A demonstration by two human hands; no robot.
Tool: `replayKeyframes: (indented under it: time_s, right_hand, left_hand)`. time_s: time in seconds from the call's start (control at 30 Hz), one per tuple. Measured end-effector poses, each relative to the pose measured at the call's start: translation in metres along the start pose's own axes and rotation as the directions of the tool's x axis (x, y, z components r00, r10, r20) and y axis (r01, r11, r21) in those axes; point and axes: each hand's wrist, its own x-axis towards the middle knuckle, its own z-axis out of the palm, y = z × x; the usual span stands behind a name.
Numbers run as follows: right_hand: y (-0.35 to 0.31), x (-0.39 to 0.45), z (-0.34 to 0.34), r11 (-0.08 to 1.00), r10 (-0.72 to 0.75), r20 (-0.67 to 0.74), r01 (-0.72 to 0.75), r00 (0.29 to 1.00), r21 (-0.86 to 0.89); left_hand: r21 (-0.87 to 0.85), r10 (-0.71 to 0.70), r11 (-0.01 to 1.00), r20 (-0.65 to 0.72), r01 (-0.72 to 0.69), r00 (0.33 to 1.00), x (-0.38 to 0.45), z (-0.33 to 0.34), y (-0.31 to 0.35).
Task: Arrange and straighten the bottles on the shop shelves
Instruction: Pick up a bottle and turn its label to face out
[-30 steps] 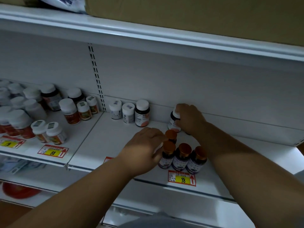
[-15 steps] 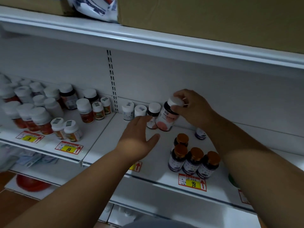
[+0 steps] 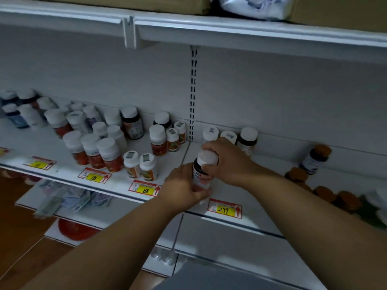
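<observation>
- Right hand [image 3: 228, 162]: fingers curled over the white cap of a dark bottle [image 3: 202, 174], gripping it from above.
- Left hand [image 3: 184, 188]: wrapped round the lower body of the same bottle, fingers under its base area.
- Dark bottle: white cap, white-and-pink label, upright, at the front of the shelf [image 3: 251, 197], just left of and behind the price tag [image 3: 225, 208] marked 299; whether its base touches the shelf cannot be told.
- Three white-capped bottles [image 3: 248, 139]: in a row against the back wall, directly behind the hands.
- Orange-capped bottles [image 3: 326, 193]: dark, grouped near the right forearm; one more [image 3: 315, 158] stands further back, tilted.
- Left bay: many white-capped bottles [image 3: 109, 151], loosely clustered, some red-labelled, with price tags 198 [image 3: 95, 176] and 88 [image 3: 145, 189] on the shelf edge.
- Upper shelf [image 3: 230, 30]: carries cardboard boxes [image 3: 339, 11] and a white packet [image 3: 253, 6].
- Lower shelf: blurred packets [image 3: 69, 200].
</observation>
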Motion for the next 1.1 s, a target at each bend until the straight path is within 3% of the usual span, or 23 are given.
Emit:
replayKeyframes:
  time_s: [0.13, 0.33, 0.57, 0.73, 0.8, 0.93, 1.1]
  right_hand:
    - [-0.004, 0.0, 0.021, 0.996, 0.079, 0.019, -0.078, 0.997, -0.047]
    - [-0.002, -0.011, 0.034, 0.991, 0.115, 0.01, -0.114, 0.993, -0.066]
    - [0.0, -0.015, 0.027, 0.987, 0.16, 0.064, -0.158, 0.985, -0.026]
    - [0.001, -0.015, 0.027, 0.981, 0.193, 0.091, -0.195, 0.977, 0.008]
    - [0.0, -0.018, 0.024, 0.976, 0.206, 0.019, -0.207, 0.978, 0.062]
    - [0.007, -0.032, -0.011, 0.983, 0.183, -0.265, -0.169, 0.947, 0.074]
    - [0.058, -0.065, -0.087, 0.984, 0.139, -0.436, -0.174, 0.889, -0.041]
  left_hand:
    - [0.144, 0.041, 0.988, 0.095, -0.054, 0.995, 0.004, 0.009, -0.027]
    - [0.131, 0.088, 0.986, 0.142, -0.106, 0.986, 0.014, 0.021, -0.043]
    - [0.145, 0.142, 0.976, 0.135, -0.162, 0.981, 0.011, 0.03, -0.044]
    - [0.129, 0.113, 0.984, 0.09, -0.124, 0.99, 0.01, 0.023, -0.032]
    - [0.104, 0.096, 0.99, 0.043, -0.1, 0.994, 0.012, 0.012, -0.023]
    - [0.024, 0.141, 0.99, -0.124, -0.139, 0.982, 0.028, -0.012, 0.012]
    - [0.099, 0.318, 0.946, -0.102, -0.308, 0.943, 0.055, -0.015, 0.077]
